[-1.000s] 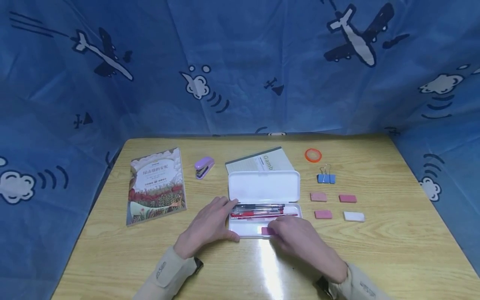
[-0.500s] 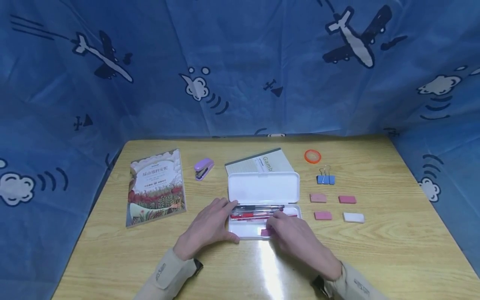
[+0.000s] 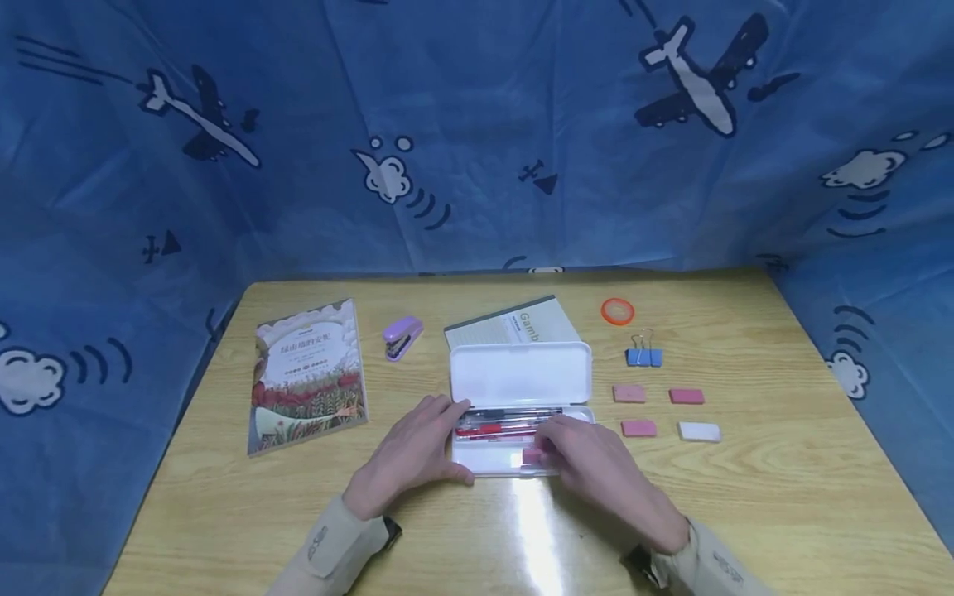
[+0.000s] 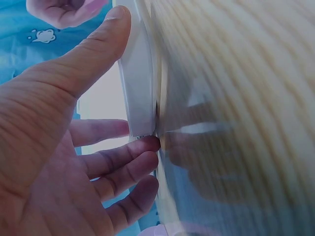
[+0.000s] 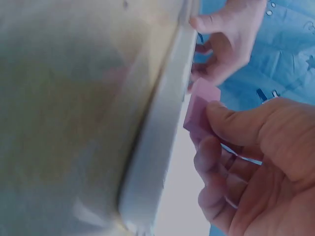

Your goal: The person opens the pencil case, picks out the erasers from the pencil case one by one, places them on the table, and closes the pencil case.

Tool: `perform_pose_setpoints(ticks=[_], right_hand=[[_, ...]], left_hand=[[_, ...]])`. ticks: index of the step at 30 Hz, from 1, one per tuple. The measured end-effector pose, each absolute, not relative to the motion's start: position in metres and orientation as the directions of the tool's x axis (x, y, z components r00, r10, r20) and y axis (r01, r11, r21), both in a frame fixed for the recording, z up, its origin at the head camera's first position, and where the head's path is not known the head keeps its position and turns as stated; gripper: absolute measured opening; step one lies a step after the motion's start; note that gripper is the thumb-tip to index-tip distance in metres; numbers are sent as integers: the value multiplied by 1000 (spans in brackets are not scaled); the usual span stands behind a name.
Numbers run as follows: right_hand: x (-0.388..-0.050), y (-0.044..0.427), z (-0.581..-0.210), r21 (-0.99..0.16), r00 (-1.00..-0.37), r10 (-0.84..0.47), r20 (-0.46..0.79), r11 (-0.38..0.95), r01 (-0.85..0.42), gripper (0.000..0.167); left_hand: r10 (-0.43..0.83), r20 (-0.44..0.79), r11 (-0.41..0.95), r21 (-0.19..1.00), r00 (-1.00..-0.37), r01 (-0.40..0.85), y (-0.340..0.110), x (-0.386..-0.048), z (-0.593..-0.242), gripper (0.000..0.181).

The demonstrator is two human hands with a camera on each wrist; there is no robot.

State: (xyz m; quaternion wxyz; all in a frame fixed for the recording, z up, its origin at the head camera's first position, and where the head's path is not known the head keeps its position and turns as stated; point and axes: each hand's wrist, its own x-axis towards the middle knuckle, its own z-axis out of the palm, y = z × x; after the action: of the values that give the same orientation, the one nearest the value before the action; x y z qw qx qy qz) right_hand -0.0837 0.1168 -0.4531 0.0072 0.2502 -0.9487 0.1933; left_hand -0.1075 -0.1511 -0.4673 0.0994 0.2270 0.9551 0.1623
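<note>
A white pencil case (image 3: 522, 374) lies with its lid raised, pens (image 3: 477, 430) in its back compartment. My left hand (image 3: 417, 449) holds the case's left end, thumb along the front wall and fingers at the far side and end. Over the front compartment, my right hand (image 3: 596, 460) pinches a pink eraser (image 5: 202, 105) between thumb and fingers. In the right wrist view the eraser sits above the case's rim. Part of the eraser and the right ends of the pens are hidden behind the right hand.
Right of the case lie three pink erasers (image 3: 638, 428) and a white eraser (image 3: 699, 431). Behind them are a blue binder clip (image 3: 644, 357) and an orange ring (image 3: 617, 311). A notebook (image 3: 514, 323), a purple stapler (image 3: 402, 337) and a book (image 3: 307, 377) lie farther back and left.
With the eraser in its fingers, my right hand has shifted slightly left and back over the case, covering more of the pens. The left hand stays on the case's left end.
</note>
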Motion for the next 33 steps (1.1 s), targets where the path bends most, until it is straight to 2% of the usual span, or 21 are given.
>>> perform_pose_setpoints(ticks=[5,13,16,20,28,33], right_hand=[[-86,136,-443,-404,-883,-450,131,789,-462,19],[-88,186,-426,-399,-912,-409,12,835,-380,15],[-86,205,-423,-392,-914,-404,-34,847,-360,18],[-81,225,-426,-377,-918,-389,-78,864,-334,22],[-77,240,-438,-359,-920,-359,-156,889,-286,16],[-73,242,-448,-386,-922,-357,-151,880,-277,16]], left_hand=[[466,-118,844,355,-877,402,-152,-108,-467,109],[473,-110,837,366,-874,406,-152,-107,-467,108],[473,-113,837,368,-874,406,-152,-108,-467,108],[469,-116,839,368,-876,401,-151,-108,-466,108],[468,-110,840,366,-877,402,-151,-108,-466,108],[471,-107,839,361,-875,408,-151,-108,-467,108]])
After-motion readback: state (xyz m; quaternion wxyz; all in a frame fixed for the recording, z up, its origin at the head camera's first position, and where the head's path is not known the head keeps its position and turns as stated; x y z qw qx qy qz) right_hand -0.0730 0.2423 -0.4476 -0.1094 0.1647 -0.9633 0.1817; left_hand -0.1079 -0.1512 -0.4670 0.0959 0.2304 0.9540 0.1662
